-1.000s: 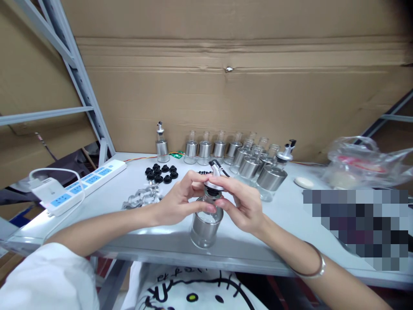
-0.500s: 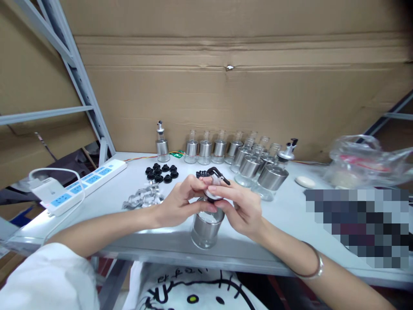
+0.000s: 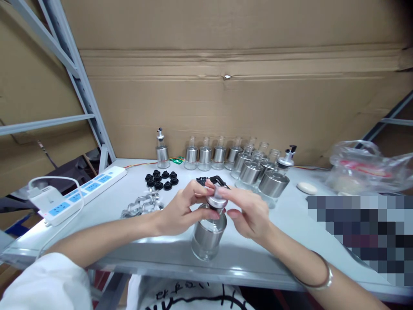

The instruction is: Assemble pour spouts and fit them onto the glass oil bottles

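Observation:
A glass bottle with a steel sleeve [image 3: 209, 237] stands tilted slightly near the table's front edge. On its neck sits a pourer spout [image 3: 217, 200] with a silver collar and a black top. My left hand [image 3: 183, 209] is closed on the pourer, thumb at the collar and fingers higher up. On the other side is my right hand [image 3: 250, 211], its thumb off the collar and its fingers stretched towards the top of the pourer. Those fingertips are slightly blurred, and whether they touch it is hard to see.
Several sleeved bottles [image 3: 219, 156] stand at the back; one bottle with a pourer [image 3: 162, 155] stands to their left, another [image 3: 274, 183] at right. Black stoppers [image 3: 158, 180] and silver spout parts [image 3: 142, 206] lie left, beside a power strip [image 3: 87, 191]. A plastic bag [image 3: 364, 168] lies right.
My right thumb has come away from the pourer's collar, and the right hand has opened a little. The left hand keeps its grip. The view has tipped slightly upward.

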Action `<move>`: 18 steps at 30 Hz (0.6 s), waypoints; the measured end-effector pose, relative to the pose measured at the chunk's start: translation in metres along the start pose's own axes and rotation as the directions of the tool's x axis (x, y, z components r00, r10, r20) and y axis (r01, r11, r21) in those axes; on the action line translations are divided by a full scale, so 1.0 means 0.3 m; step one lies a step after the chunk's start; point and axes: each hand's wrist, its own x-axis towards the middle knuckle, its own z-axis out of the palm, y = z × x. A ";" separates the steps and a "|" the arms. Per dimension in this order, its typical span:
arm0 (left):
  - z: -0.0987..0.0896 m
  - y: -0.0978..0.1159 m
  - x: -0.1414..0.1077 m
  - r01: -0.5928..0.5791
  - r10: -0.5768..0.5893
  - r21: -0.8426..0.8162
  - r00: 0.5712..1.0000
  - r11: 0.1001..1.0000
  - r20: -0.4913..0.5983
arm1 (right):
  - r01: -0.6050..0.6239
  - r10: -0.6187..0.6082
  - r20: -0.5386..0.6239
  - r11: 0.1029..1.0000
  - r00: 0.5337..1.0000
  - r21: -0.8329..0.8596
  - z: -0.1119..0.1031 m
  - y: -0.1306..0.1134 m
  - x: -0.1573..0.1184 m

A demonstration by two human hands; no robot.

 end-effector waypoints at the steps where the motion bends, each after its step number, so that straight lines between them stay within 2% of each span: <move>1: -0.009 0.007 0.012 0.003 -0.003 0.020 1.000 1.000 -0.007 | -0.016 0.016 -0.057 1.000 0.998 -0.006 -0.005 0.011 0.000; 3: -0.046 0.025 0.046 0.018 -0.014 0.063 0.998 0.998 -0.063 | -0.077 0.068 -0.201 0.996 0.977 -0.038 -0.015 0.030 0.001; 5: -0.106 0.039 0.093 0.030 -0.010 0.110 0.985 0.993 -0.172 | -0.129 0.096 -0.283 0.987 0.954 -0.100 -0.024 0.043 0.003; 9: -0.268 0.005 0.200 0.085 0.016 0.277 0.939 0.957 -0.343 | -0.163 0.119 -0.223 0.969 0.967 -0.188 -0.030 0.046 -0.009; 13: -0.421 -0.115 0.265 0.182 -0.013 0.397 0.920 0.900 -0.393 | -0.179 0.158 -0.283 0.983 0.946 -0.050 -0.028 0.031 -0.030; 15: -0.482 -0.182 0.275 0.227 -0.031 0.451 0.916 0.863 -0.400 | -0.118 0.122 -0.226 0.992 0.966 0.032 -0.031 0.021 -0.028; 18: -0.549 -0.265 0.274 0.301 -0.056 0.531 0.902 0.792 -0.428 | 0.021 -0.020 -0.104 1.000 0.994 0.010 -0.040 0.007 -0.009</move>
